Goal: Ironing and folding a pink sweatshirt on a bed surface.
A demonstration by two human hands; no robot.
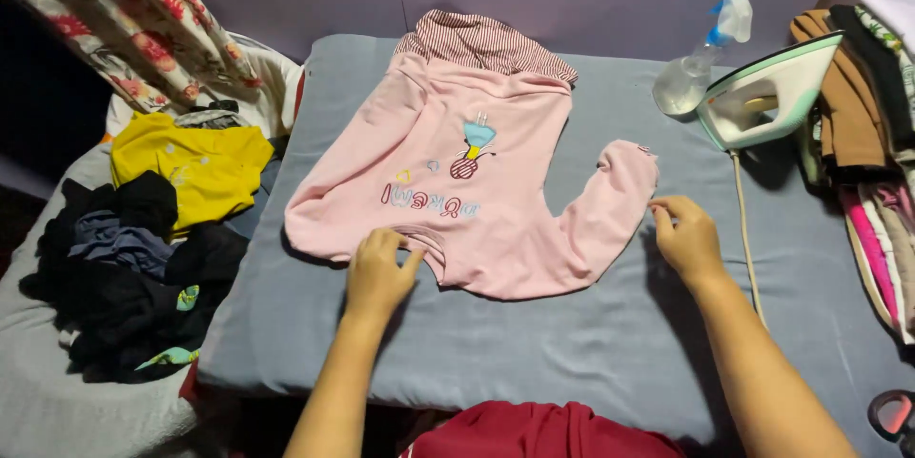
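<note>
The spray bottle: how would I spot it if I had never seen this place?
Start at the grey padded surface with the pink hooded top. Look to its far right corner, beside the upright white and green iron. The spray bottle is clear, with a blue-and-white trigger head.

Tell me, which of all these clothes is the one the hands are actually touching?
The pink hooded top, spread flat on the grey pad. The left hand presses its hem, the right hand its sleeve; the other clothes lie untouched in side piles.
</note>
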